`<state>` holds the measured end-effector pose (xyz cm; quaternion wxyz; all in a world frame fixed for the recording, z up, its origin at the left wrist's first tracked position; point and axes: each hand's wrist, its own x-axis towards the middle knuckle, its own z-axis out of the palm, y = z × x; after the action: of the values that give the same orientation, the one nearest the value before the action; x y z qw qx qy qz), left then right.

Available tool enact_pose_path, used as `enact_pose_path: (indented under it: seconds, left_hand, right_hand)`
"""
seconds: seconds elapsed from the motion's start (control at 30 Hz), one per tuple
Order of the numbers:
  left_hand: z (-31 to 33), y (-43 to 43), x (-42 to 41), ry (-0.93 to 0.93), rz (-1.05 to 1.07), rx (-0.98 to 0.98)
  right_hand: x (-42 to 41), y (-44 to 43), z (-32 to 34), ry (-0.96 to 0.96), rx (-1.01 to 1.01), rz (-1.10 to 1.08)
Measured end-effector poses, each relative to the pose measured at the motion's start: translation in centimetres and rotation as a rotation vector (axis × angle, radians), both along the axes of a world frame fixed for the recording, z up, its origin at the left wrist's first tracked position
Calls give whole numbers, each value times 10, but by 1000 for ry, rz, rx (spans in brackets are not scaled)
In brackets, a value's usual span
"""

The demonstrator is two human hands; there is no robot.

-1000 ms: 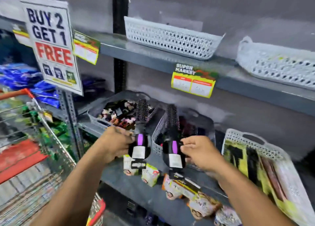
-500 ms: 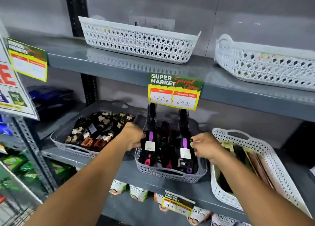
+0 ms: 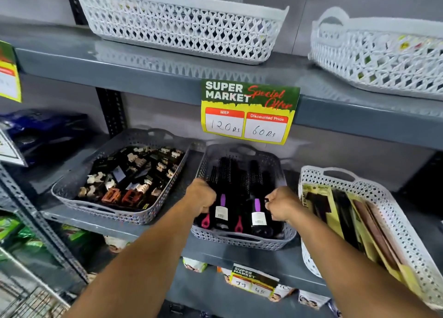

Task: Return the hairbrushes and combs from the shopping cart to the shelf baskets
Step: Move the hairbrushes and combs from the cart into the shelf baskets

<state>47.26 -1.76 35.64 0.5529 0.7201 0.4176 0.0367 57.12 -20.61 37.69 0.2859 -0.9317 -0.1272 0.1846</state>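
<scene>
Under the "SUPER MARKET Special Offer" tag (image 3: 249,111), marked 120rs and 60rs, sits the grey basket (image 3: 242,241). Inside it the left hand (image 3: 201,195) and right hand (image 3: 282,206) each grip a round hairbrush (image 3: 221,207), (image 3: 257,208).

A grey metal shelf (image 3: 153,229) carried three perforated plastic baskets side by side: a grey one (image 3: 72,195) on the left, a smaller grey one (image 3: 242,242) in the middle, a white one (image 3: 395,219) on the right. The grey upper shelf (image 3: 148,78) carried two white lattice baskets (image 3: 182,32), well apart.
</scene>
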Motion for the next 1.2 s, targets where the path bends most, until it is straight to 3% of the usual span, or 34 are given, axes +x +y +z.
enact_pose_path:
  seconds: [0.33, 0.57, 0.7, 0.93, 1.07, 1.2]
  left_hand:
    - [-2, -11, 3, 116, -113, 64]
    - [9, -14, 4, 222, -141, 299]
    - [14, -16, 1, 226, -170, 468]
    - [26, -19, -8, 202, -137, 514]
    - [40, -11, -29, 122, -156, 485]
    - [58, 6, -77, -161, 2, 235]
  right_hand:
    - [-1, 7, -15, -22, -114, 19]
    - [-7, 10, -15, -51, -180, 46]
    - [-9, 11, -13, -59, -171, 36]
    - [-14, 9, -1, -185, -56, 32]
    - [-32, 14, 21, -241, 107, 96]
    - [-68, 31, 46, -322, 260, 234]
